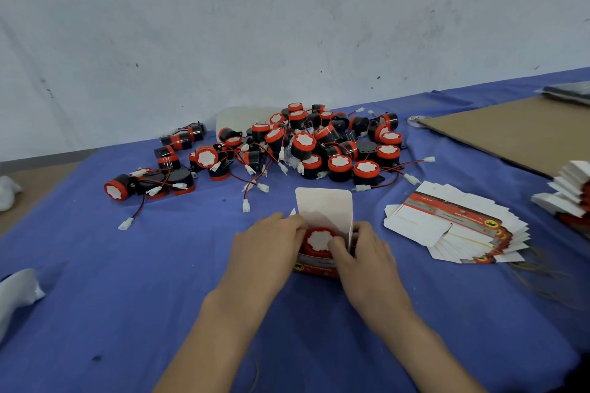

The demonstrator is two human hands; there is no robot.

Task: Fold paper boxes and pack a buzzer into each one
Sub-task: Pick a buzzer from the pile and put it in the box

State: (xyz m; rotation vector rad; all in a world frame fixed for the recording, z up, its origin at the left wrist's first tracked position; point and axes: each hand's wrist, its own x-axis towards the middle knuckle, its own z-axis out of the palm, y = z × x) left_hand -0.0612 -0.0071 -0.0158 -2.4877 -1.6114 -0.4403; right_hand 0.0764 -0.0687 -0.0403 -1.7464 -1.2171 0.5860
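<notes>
Head view: gripping box (314,268) on counter (127,281) with left hand (271,247), clasping opposite side with right hand (367,257), thumb pressing buzzer (317,238) inside, lid flap upright.

A scuffed, dark-speckled white wall (287,25) stands behind the evenly lit worktop draped in wrinkled blue cloth (127,297).
</notes>
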